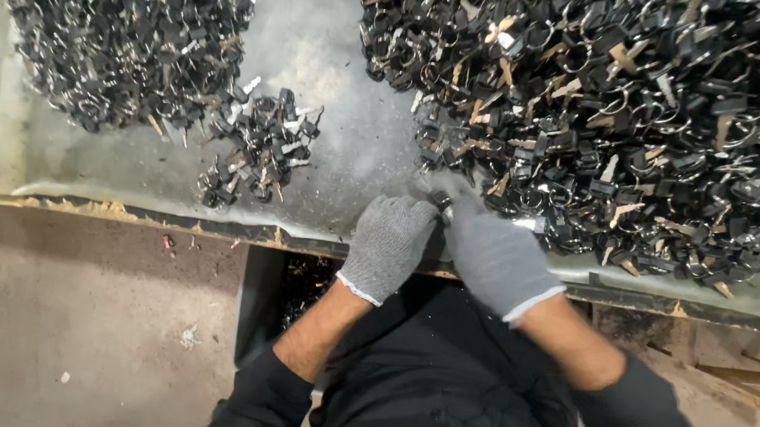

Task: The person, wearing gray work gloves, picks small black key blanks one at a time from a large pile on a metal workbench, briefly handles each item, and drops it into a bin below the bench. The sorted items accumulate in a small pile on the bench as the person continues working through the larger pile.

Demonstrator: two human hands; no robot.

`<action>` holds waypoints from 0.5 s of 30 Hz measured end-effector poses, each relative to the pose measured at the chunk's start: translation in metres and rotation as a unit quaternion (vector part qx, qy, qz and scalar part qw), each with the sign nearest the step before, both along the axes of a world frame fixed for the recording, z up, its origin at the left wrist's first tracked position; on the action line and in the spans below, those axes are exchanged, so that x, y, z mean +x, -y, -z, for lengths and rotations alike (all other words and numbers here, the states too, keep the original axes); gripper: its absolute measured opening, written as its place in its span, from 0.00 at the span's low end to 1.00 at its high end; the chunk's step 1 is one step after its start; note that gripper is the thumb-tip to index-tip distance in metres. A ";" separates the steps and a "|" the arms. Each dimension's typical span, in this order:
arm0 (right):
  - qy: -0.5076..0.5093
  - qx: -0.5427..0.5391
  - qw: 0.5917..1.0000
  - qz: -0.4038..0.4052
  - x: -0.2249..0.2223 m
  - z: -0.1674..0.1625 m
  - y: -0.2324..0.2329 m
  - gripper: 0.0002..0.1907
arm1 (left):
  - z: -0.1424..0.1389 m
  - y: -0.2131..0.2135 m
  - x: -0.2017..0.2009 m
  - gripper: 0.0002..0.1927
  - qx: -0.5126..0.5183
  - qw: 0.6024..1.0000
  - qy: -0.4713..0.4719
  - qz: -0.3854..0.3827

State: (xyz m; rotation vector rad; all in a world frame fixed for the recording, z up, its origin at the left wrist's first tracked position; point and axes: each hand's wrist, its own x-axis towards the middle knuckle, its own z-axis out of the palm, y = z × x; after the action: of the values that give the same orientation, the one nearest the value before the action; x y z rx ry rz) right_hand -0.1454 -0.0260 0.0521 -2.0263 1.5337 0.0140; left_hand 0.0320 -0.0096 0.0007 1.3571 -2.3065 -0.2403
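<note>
Both my hands wear grey knit gloves and meet at the near edge of a grey work surface (348, 153). My left hand (387, 243) and my right hand (492, 251) pinch the same small black and silver key-ring piece (442, 205) between their fingertips. It sits right at the near edge of a big heap of black key tags with metal rings and brass keys (602, 112) on the right. The piece is mostly hidden by my fingers.
A second large heap of the same parts (125, 45) lies at the far left, with a smaller cluster (260, 146) in front of it. The worn table edge (144, 214) runs across below, over a dusty floor (90, 321). A dark bin (297, 286) stands under the table.
</note>
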 end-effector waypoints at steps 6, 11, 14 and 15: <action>0.066 -0.015 0.998 -0.014 -0.012 -0.004 0.007 0.28 | -0.009 0.001 -0.005 0.05 0.048 0.996 0.078 -0.010; 0.063 -0.039 0.997 -0.002 -0.010 0.000 -0.004 0.23 | -0.017 0.004 -0.003 0.15 0.115 0.990 -0.062 -0.057; -0.098 -0.096 0.986 -0.090 -0.002 0.004 -0.016 0.16 | -0.020 0.001 0.000 0.19 0.090 0.991 -0.095 -0.040; -0.094 -0.100 0.988 -0.070 0.001 0.004 -0.018 0.14 | -0.021 -0.001 0.000 0.21 0.059 0.994 -0.088 -0.018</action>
State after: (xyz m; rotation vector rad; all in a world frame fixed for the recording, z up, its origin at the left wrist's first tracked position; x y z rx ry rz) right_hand -0.1449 -0.0076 0.0479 -2.3457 1.5553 0.1127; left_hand 0.0324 -0.0086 0.0216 1.3736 -2.1502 -0.4718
